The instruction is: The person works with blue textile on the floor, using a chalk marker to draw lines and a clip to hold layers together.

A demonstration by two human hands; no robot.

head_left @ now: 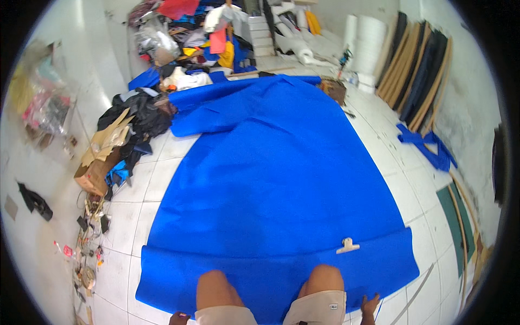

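Note:
A large sheet of bright blue fabric (271,179) spreads over the floor in front of me, its near end folded back in a wide band (173,276). On the fold's edge, right of the middle, sits a metal bulldog clip (348,246). My knees rest over the band. Beside my right leg, my right hand (370,305) is at the fabric's near edge, thumb and fingers apart. My left hand (179,318) is low by my left leg, close to the same edge. The picture's lower rim cuts it off, and its grip is unclear.
White floor tiles (127,227) surround the fabric. Scraps and a cardboard box (97,173) line the left wall, with a heap of cloth (189,43) behind. Long rolls (411,70) lean at the right wall. A blue offcut (430,149) and green sheet (455,227) lie there.

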